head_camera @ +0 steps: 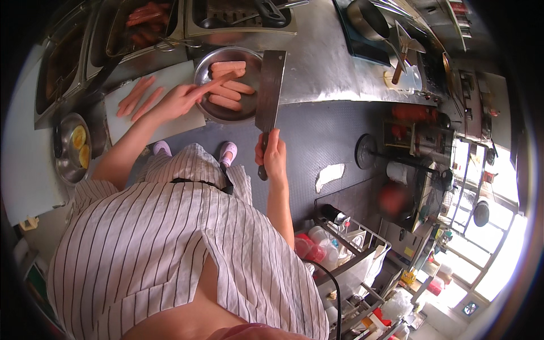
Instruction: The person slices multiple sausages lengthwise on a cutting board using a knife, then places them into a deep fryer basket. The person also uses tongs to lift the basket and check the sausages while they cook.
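My left hand [180, 101] grips a long pink sausage [217, 82] by one end and holds it over a round steel bowl [245, 117]. Inside the bowl lie several more sausages [225, 102]. Upright in my right hand [275, 156] is a broad-bladed cleaver [271, 87], held by its dark handle beside the bowl's right rim. Under my left forearm, a white cutting board [178, 76] carries a few sausages [135, 97] on its left part.
A steel pan [68, 159] with fried eggs stands at the left. Behind the board, a deep fryer well [146, 25] holds browned sausages. A steel counter [316, 55] runs right towards a saucepan [368, 21] and a plastic jug [410, 80]. A wire shelf rack [352, 250] stands right of me.
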Available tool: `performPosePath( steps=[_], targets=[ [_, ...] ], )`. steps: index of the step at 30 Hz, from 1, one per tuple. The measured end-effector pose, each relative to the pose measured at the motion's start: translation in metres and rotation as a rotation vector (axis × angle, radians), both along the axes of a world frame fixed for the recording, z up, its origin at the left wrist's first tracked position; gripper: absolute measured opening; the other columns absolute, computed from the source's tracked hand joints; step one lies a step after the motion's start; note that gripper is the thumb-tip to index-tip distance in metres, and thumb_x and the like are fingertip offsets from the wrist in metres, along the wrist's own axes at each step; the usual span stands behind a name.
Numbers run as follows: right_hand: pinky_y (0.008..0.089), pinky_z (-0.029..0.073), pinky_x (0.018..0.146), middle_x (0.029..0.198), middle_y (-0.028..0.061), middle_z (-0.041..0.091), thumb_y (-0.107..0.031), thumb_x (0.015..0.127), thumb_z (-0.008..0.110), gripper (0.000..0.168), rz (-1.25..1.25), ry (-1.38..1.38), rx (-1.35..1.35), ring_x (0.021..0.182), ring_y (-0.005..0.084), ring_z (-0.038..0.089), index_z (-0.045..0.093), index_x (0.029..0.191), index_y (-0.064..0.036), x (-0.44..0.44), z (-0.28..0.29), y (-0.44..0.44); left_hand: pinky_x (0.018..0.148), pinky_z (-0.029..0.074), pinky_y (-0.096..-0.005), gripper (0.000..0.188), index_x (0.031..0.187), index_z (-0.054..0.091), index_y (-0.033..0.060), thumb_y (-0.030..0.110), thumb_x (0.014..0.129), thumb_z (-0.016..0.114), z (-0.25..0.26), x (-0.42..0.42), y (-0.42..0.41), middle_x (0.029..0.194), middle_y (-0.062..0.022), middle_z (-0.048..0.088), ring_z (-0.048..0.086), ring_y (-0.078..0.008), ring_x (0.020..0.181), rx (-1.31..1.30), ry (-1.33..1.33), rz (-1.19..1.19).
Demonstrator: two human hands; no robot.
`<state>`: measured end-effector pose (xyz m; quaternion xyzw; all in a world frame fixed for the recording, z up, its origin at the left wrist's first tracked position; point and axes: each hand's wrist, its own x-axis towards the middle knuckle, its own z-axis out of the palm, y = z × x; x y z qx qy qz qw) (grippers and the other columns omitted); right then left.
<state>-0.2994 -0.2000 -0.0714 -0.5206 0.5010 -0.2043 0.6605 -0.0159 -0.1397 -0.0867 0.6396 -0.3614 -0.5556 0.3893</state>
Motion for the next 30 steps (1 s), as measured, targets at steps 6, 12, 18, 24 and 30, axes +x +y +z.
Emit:
performPosePath(
  steps=[6,12,18,24,30],
  targets=[
    [0.0227,0.027,0.037,0.049,0.0002,0.041,-0.049,0.094,0.03,0.055,0.28,-0.006,-0.007,0.04,0.008,0.036,0.045,0.066,-0.005,0.018,-0.002,0.01,0.048,0.042,-0.0407,0.027,0.081,0.053,0.0044,0.03,0.088,0.051,-0.045,-0.002,0.098,0.06,-0.0135,0.058,0.058,-0.0298,0.053,-0.212,-0.95,0.2],
    [0.0377,0.042,0.055,0.056,0.0152,0.05,-0.038,0.095,0.035,0.051,0.526,0.201,-0.198,0.054,0.0268,0.052,0.053,0.071,0.003,0.058,-0.02,0.034,0.049,0.044,-0.0439,0.029,0.08,0.052,0.0053,0.033,0.089,0.048,-0.054,-0.021,0.104,0.054,-0.0153,0.057,0.057,-0.0349,0.05,0.039,-1.139,0.136],
    [0.0421,0.042,0.062,0.066,0.0239,0.055,-0.039,0.094,0.036,0.052,0.585,0.292,-0.25,0.067,0.0402,0.056,0.055,0.073,0.004,0.076,-0.026,0.045,0.047,0.045,-0.0454,0.029,0.075,0.053,0.0047,0.03,0.087,0.05,-0.071,-0.023,0.096,0.053,-0.0154,0.057,0.058,-0.0346,0.049,0.08,-1.166,0.213],
    [0.0448,0.043,0.064,0.071,0.0277,0.055,-0.038,0.094,0.037,0.051,0.603,0.359,-0.337,0.074,0.0456,0.054,0.056,0.075,0.005,0.083,-0.03,0.052,0.046,0.046,-0.0433,0.028,0.072,0.053,0.0043,0.028,0.086,0.052,-0.078,-0.025,0.098,0.052,-0.0162,0.057,0.058,-0.0333,0.049,-0.006,-1.226,0.205],
    [0.0474,0.042,0.063,0.07,0.0292,0.055,-0.038,0.094,0.036,0.051,0.563,0.387,-0.466,0.073,0.0486,0.053,0.057,0.075,0.005,0.095,-0.041,0.057,0.048,0.046,-0.0428,0.026,0.074,0.054,0.0037,0.027,0.085,0.053,-0.081,-0.029,0.095,0.055,-0.0162,0.058,0.06,-0.0329,0.051,0.022,-1.196,0.184]
  ],
)
